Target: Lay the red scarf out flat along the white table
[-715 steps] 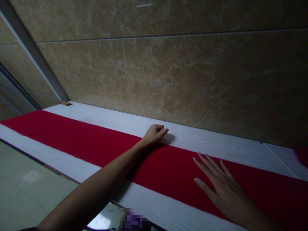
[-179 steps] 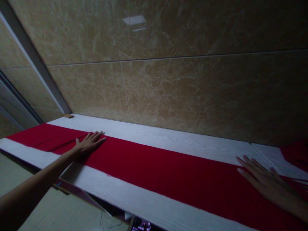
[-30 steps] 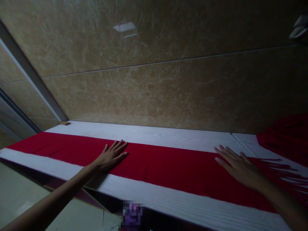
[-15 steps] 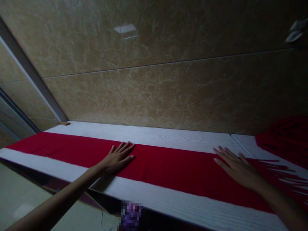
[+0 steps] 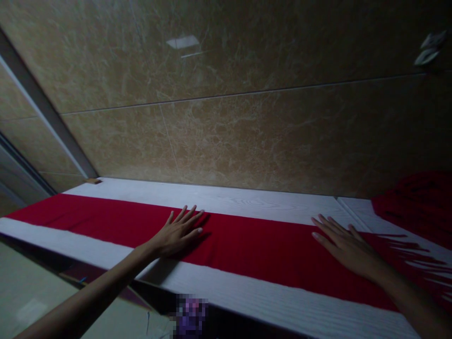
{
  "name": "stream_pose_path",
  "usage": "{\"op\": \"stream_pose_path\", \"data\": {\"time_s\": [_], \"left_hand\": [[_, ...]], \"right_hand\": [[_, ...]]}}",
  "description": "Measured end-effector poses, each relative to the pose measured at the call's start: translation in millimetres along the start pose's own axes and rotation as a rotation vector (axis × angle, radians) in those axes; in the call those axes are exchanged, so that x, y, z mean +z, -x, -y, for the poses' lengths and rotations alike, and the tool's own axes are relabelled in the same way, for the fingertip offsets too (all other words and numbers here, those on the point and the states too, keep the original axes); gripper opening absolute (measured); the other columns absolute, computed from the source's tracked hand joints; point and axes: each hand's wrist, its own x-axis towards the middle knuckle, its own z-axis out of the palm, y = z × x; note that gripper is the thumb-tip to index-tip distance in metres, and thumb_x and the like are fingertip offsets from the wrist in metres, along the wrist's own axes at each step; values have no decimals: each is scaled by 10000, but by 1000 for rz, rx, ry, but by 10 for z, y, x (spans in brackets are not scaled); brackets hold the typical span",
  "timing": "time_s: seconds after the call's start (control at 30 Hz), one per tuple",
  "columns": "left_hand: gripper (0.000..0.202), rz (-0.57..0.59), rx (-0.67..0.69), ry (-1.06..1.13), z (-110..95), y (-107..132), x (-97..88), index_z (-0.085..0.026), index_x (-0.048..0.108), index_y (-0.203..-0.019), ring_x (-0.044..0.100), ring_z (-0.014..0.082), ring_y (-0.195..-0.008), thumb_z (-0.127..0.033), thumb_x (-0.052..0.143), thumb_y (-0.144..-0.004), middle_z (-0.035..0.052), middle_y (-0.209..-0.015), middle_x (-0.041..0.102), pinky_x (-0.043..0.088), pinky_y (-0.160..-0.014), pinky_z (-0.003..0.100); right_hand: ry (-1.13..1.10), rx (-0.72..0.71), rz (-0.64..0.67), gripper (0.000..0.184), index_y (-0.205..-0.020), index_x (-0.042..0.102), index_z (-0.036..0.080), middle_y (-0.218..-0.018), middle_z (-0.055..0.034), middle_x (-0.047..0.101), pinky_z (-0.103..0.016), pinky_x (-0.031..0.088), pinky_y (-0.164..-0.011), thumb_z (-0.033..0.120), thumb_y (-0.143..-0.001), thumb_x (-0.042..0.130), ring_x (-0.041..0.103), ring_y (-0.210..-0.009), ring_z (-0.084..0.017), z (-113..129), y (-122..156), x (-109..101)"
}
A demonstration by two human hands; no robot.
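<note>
A long red scarf with a fringe at its right end lies stretched flat along a white wood-grain tabletop. Over the scarf's middle is my left hand, fingers spread and palm down; a shadow under it suggests a slight gap from the cloth. My right hand rests palm down near the fringed end, its fingers stretched out and the fingertips by the scarf's far edge. Neither hand grips anything.
Bunched red cloth lies at the right end of the tabletop. A marbled tile wall runs along the back edge. One small brown block sits at the far left corner. Below the front edge are dark open compartments.
My left hand has moved a little to the right along the scarf and seems slightly raised. My right hand stays in nearly the same place.
</note>
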Motion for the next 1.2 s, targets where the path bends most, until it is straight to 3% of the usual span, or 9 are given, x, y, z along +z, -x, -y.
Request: {"op": "stream_pose_path", "data": {"time_s": [0.13,0.23,0.37,0.5,0.6,0.77,0.97,1.2], "left_hand": [[646,8,94,34,-197,-8,9,-417,176,-1611,-45,374,-1557,-671,257,-1022,-7,-1695,26,77,-1203,718],[689,14,125,63,-308,-6,77,-382,197,-1616,7,377,-1562,-699,265,-1009,28,-1694,68,61,-1205,718],[750,16,138,67,-399,-16,86,-350,215,-1620,13,398,-1559,-735,301,-983,64,-1697,77,45,-1200,723],[703,-49,232,92,-573,-64,50,-402,174,-1619,-37,396,-1559,-708,301,-999,22,-1706,24,72,-1202,720],[694,-33,267,122,-704,-104,110,-413,170,-1617,-30,387,-1562,-706,298,-1000,9,-1706,26,44,-1212,708],[744,2,283,151,-755,-122,203,-367,179,-1623,-15,380,-1563,-729,311,-986,58,-1702,77,-24,-1202,714],[729,5,298,171,-863,-106,141,-402,162,-1620,-54,373,-1558,-722,327,-986,34,-1701,45,-21,-1206,710],[751,14,318,160,-917,-97,212,-389,106,-1626,-32,363,-1560,-704,348,-989,40,-1697,57,-19,-1203,718]], "right_hand": [[6,8,13,779,-1554,411,235,-1634,-68,300,-622,189,-1219,652,-921,232,243,-1522,-291,-1,1,-55],[0,-16,-22,779,-1553,421,218,-1644,-75,267,-619,164,-1228,657,-929,260,197,-1534,-298,172,34,-155],[-113,-201,-79,734,-1559,415,253,-1661,-29,227,-549,126,-1257,681,-982,267,134,-1550,-252,821,117,-336],[-212,-375,57,731,-1575,375,279,-1678,-17,169,-570,101,-1257,716,-991,335,98,-1556,-269,1566,119,-441],[-223,-415,153,744,-1597,306,262,-1684,-24,128,-564,37,-1260,703,-1000,352,64,-1560,-263,1875,87,-399],[-185,-419,270,761,-1600,278,248,-1677,-27,147,-576,-43,-1249,717,-1002,320,29,-1562,-249,1968,92,-260],[-199,-403,264,784,-1598,286,247,-1680,-25,136,-581,-38,-1252,741,-989,313,20,-1562,-263,1965,109,-253],[-206,-407,238,765,-1586,325,245,-1666,-47,210,-600,1,-1254,728,-992,334,92,-1557,-287,1933,119,-203]]}}
